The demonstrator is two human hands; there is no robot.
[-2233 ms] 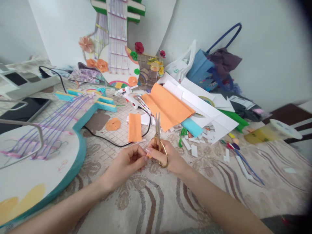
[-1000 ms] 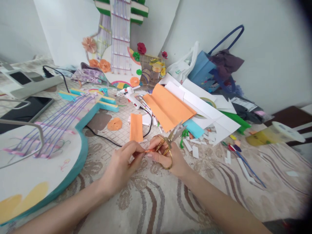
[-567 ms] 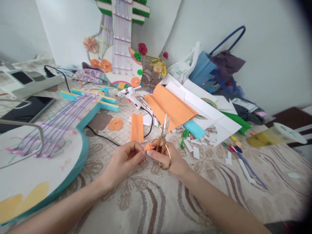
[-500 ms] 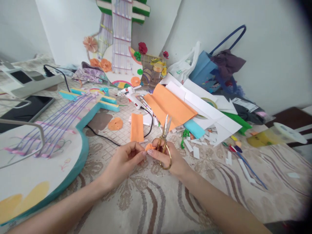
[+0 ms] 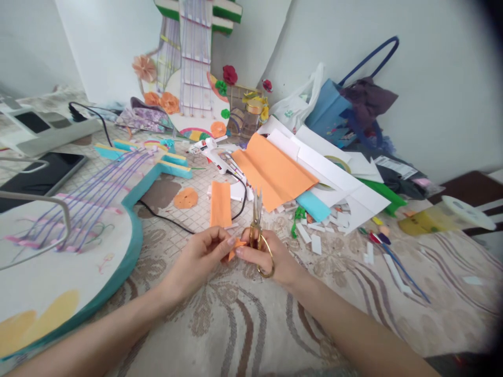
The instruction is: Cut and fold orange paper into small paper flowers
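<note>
Between thumb and fingers, my left hand (image 5: 208,254) pinches a small orange paper piece (image 5: 234,248) above the patterned tablecloth. My right hand (image 5: 267,254) is wrapped round gold-handled scissors (image 5: 256,222), whose blades point up and away, slightly apart. The right thumb tip is at the edge of the small orange piece. Just beyond my left hand lies an orange paper strip (image 5: 220,204). A round orange paper piece (image 5: 186,198) rests to its left. The large orange sheet (image 5: 275,170) lies farther back on white sheets.
A guitar-shaped craft (image 5: 78,235) with a teal edge fills the left side. Behind the hands are a white glue gun (image 5: 214,157) with a black cord, and white paper scraps (image 5: 316,244). A blue bag (image 5: 328,112) stands at the back right, a phone (image 5: 58,170) lies far left.
The scissors have tilted more upright and shifted slightly left in my right hand. The small orange piece has turned, and more of it shows below my fingertips.
</note>
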